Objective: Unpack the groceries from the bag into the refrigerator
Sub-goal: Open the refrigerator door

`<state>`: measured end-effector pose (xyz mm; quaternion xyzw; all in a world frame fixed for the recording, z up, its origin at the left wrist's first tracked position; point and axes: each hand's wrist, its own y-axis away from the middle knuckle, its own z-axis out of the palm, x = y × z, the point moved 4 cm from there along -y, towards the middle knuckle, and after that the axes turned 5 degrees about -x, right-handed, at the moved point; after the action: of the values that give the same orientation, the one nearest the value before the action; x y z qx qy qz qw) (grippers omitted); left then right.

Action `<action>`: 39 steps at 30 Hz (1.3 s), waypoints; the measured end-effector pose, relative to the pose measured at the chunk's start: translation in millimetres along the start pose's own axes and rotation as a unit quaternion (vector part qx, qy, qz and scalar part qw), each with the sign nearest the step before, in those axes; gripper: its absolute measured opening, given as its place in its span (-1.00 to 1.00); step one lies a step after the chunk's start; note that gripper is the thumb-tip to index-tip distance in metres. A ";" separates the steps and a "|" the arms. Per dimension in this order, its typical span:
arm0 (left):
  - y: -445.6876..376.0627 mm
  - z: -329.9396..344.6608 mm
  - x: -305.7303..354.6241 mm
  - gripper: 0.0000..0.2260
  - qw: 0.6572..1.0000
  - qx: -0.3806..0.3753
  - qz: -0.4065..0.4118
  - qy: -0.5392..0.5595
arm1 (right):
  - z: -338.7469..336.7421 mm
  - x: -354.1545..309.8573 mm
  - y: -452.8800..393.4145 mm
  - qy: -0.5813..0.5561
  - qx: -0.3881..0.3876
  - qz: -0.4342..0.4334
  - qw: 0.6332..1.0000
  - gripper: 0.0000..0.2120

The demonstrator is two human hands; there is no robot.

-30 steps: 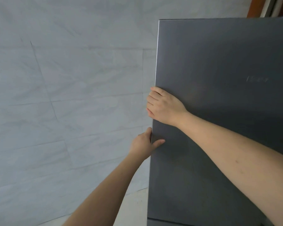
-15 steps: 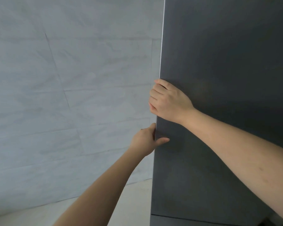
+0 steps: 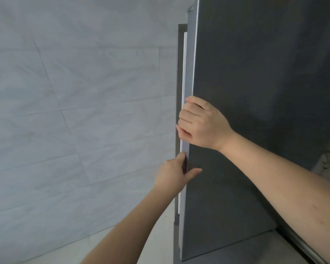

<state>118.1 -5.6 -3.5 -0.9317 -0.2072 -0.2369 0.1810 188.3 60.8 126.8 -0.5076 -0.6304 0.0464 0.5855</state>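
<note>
While the refrigerator door (image 3: 255, 111) stands barely ajar, both hands curl round its left edge, right hand (image 3: 200, 124) above left hand (image 3: 172, 176). If the seal releases suddenly, fingers could slip; the grocery bag is unseen.

The refrigerator door (image 3: 255, 111) is a tall, dark grey, matte panel, standing upright and pulled slightly ajar. A narrow gap shows along its left edge, where a white gasket strip (image 3: 183, 82) and the grey cabinet side (image 3: 180, 73) appear.
</note>
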 end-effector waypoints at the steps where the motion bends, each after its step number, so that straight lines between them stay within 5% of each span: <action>1: 8.8 1.7 4.6 -0.63 1.000 -0.002 0.010 0.002 | -9.3 -3.4 4.1 0.001 -0.001 0.006 1.000 -0.81; 11: 78.6 16.4 50.6 -0.66 0.995 -0.004 0.100 -0.020 | -94.5 -46.8 50.8 0.025 -0.129 0.073 0.989 -0.75; 17: 115.5 31.3 51.2 -0.64 0.964 0.036 0.248 -0.094 | -140.5 -55.8 75.8 0.054 -0.133 0.090 0.985 -0.83; 24: 119.2 35.8 41.6 -0.55 0.946 0.067 0.287 -0.137 | -178.0 -69.6 128.7 0.058 -0.175 0.126 0.975 -0.90; 35: 125.6 69.0 84.9 -0.41 0.923 -0.050 0.326 -0.200 | -256.3 -73.2 209.2 0.098 -0.220 0.206 0.948 -0.72; 39: 131.2 83.0 112.1 -0.39 0.895 -0.027 0.401 -0.195 | -288.3 -82.3 234.4 0.118 -0.201 0.295 0.927 -0.75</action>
<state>300.3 -47.1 -45.3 -0.9677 0.1594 0.0369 0.1916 535.5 -38.2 6.2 -0.7796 -0.3744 0.0295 0.5011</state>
